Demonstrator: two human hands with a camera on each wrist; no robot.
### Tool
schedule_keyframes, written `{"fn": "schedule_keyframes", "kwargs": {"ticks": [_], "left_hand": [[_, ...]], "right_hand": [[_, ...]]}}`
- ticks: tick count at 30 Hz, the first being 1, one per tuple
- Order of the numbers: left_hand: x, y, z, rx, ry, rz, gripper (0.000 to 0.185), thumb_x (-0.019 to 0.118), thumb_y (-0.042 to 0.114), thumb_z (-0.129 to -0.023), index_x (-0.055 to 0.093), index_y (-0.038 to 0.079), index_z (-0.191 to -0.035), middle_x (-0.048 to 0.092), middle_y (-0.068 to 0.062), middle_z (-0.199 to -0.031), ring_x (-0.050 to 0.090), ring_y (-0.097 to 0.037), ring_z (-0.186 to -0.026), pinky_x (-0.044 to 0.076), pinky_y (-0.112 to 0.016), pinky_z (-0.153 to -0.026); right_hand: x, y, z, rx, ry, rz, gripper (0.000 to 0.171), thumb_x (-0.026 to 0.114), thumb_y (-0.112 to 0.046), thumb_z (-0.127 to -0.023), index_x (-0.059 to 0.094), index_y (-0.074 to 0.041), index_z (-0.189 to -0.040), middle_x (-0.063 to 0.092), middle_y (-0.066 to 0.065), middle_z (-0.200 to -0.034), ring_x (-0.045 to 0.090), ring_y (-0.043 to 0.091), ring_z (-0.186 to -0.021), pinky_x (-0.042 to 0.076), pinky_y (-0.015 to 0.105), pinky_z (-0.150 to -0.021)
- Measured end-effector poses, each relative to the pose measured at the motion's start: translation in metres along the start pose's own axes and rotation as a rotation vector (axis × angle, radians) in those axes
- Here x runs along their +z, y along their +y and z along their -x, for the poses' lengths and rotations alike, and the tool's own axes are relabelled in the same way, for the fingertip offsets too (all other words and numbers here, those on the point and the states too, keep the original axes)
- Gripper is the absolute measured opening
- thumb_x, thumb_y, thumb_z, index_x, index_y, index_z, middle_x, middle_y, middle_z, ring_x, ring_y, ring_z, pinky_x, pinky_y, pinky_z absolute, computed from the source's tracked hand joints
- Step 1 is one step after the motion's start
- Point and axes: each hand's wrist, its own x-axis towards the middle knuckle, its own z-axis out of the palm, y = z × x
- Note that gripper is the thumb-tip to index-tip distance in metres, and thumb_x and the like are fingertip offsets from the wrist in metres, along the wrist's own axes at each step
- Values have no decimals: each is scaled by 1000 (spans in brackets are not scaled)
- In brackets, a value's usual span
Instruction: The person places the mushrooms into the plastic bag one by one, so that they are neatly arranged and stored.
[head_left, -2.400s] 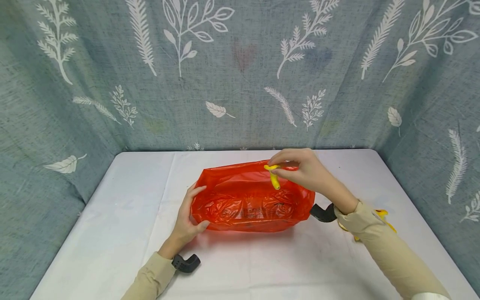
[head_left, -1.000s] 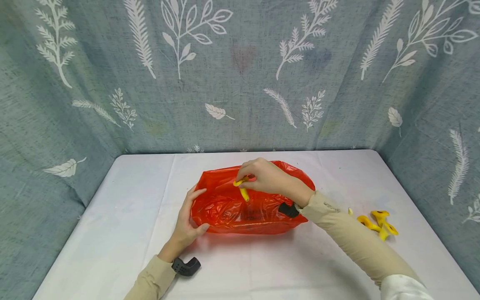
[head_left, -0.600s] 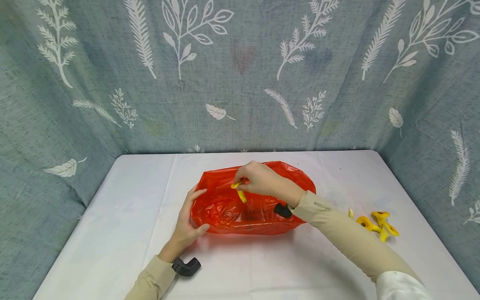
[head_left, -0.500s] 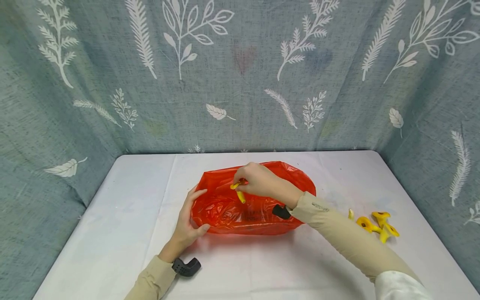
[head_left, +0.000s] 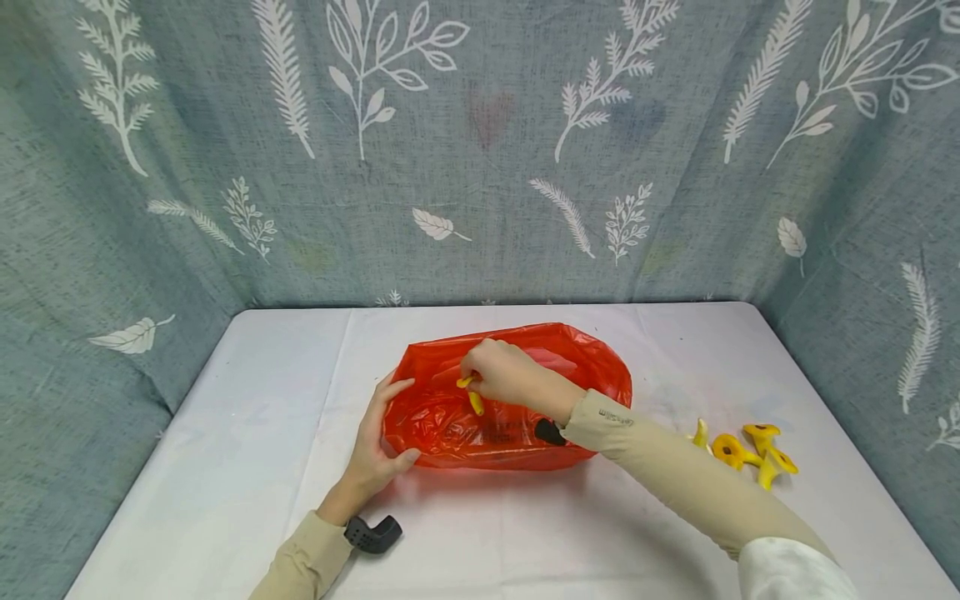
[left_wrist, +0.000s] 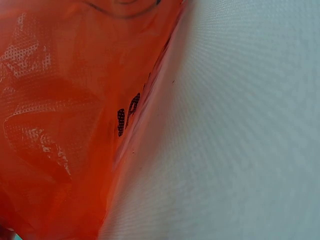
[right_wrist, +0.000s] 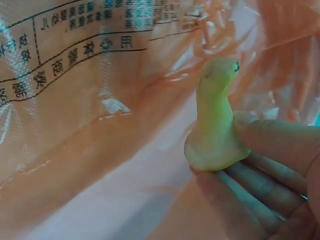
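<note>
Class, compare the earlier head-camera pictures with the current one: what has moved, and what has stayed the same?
The right hand, pinching the same yellow piece, has moved left and lower over the red bag. Its sleeve now uncovers more of the other yellow pieces. The left hand stays at the bag's left end.

The person's tan-sleeved left forearm (head_left: pixel 296 558) slanted from about 7 o'clock toward 1. At its end the left hand (head_left: pixel 371 446) made a wide C, fingers (head_left: pixel 393 387) bent and thumb (head_left: pixel 403 457) angled toward 2 o'clock. The tan-sleeved right forearm (head_left: pixel 686 471) ran from 4 o'clock toward 10. The right hand (head_left: pixel 502 372) hung just below centre, at 6 o'clock, knuckles uppermost, its thumb and fingertips set in a pinch.
</note>
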Motion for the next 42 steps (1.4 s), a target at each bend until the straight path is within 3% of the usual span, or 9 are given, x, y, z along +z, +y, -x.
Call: {"fn": "schedule_keyframes", "kwargs": {"ticks": [9,19,23,32,42], "left_hand": [[0,1,-1,9,-3,-4,83,76,34,-76,42,-10,-138,33,-20,-154,37,-35,-137,41,-46,-107],[0,-2,3,18,2,-11,82,76,33,-75,43,-8,-138,33,-22,-153,37,-35,-137,40,-45,-108],[-1,0,2,10,-5,-8,83,76,33,-75,42,-9,-139,33,-20,-155,36,-35,-138,38,-47,-109],[0,0,1,21,-3,-8,83,75,34,-76,43,-8,-139,34,-21,-153,36,-35,-138,35,-42,-112],[0,0,1,14,-6,-19,82,75,33,-76,43,-9,-138,33,-21,-154,36,-36,-138,35,-41,-111]], "right_hand": [[13,7,-7,43,-3,-14,16,64,5,-88,78,-4,-89,74,5,-89,65,10,-70,53,19,-65],[21,12,-14,88,26,-35,23,61,12,-85,78,-3,-84,74,6,-85,63,8,-66,51,17,-60],[24,15,-17,107,29,-32,20,61,10,-86,77,-2,-88,72,4,-81,64,9,-68,52,18,-61],[32,19,-19,150,36,2,21,61,9,-88,76,-2,-98,74,9,-100,71,20,-94,57,29,-81],[34,19,-19,149,26,36,17,64,5,-88,76,-3,-97,74,10,-102,71,22,-95,57,31,-81]]}}
